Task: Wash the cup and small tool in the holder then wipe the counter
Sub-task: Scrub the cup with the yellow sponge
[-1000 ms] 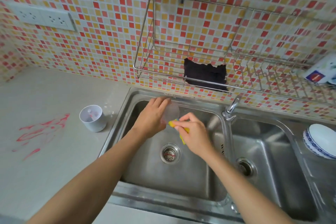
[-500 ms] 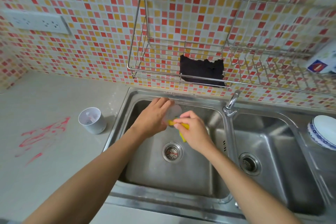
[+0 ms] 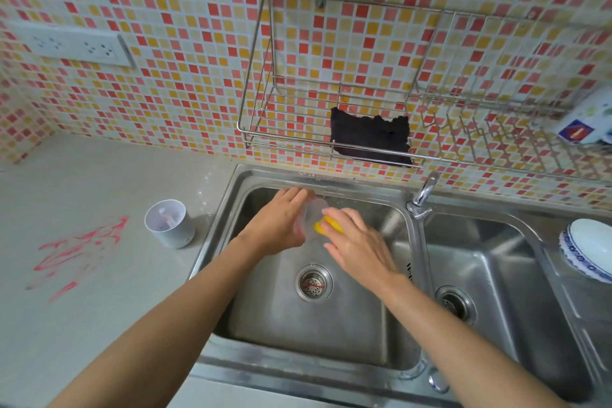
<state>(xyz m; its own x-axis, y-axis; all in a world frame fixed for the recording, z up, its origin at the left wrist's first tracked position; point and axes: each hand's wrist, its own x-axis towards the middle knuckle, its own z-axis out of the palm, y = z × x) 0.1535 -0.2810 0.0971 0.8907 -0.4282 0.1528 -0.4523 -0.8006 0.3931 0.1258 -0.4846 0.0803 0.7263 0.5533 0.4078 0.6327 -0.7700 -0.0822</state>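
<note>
Clear cup (image 3: pixel 311 212) gripped by left hand (image 3: pixel 281 223); right hand (image 3: pixel 356 242) presses yellow sponge (image 3: pixel 326 225) against it.

The pale counter (image 3: pixel 99 325) carries a white holder (image 3: pixel 169 224) beside red smears (image 3: pixel 79 248).

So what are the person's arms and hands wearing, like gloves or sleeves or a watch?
Nothing at all. Both arms are bare all the way to the bottom edge of the picture, with no sleeves showing. The left hand and the right hand have no gloves, and no rings, watch or bracelet can be seen on the fingers or wrists.
</note>
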